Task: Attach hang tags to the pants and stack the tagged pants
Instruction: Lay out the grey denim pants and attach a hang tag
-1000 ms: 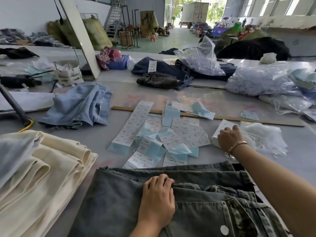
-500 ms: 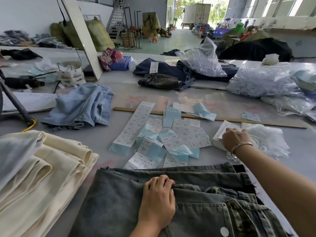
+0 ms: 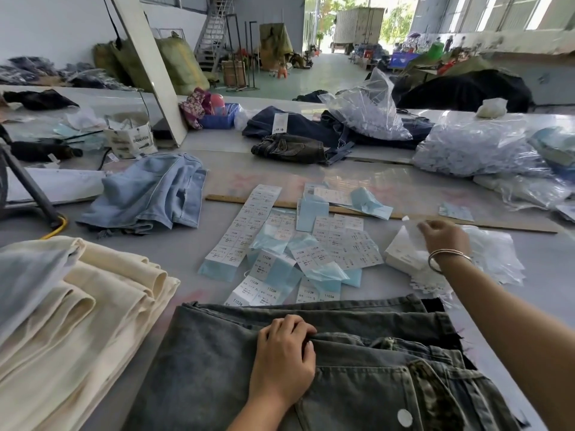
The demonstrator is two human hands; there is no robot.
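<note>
L hand (image 3: 284,362) lies palm-down on the grey jeans (image 3: 217,368) at the near edge of the table (image 3: 311,169), wrist low, fingers curled over a raised fold of denim & bunching it. R arm reaches fwd from the lower right, nearly straight, bangle (image 3: 448,258) at the wrist. R hand (image 3: 445,237) is lifted a bit off the surface, knuckles up, thumb & fingertips pinching a thin pale sheet, prob. a hang tag (image 3: 410,234) – it's blurred, can't be sure. Under that hand sits a white stack of tags (image 3: 401,258), beside a clear plastic bag (image 3: 494,256). Printed label strips (image 3: 249,225) w/ blue backing are spread mid-table, just beyond the jeans' waistband. Cream pants stack (image 3: 93,306) at near left; light-blue denim (image 3: 149,194) behind it, apart from the labels
</note>
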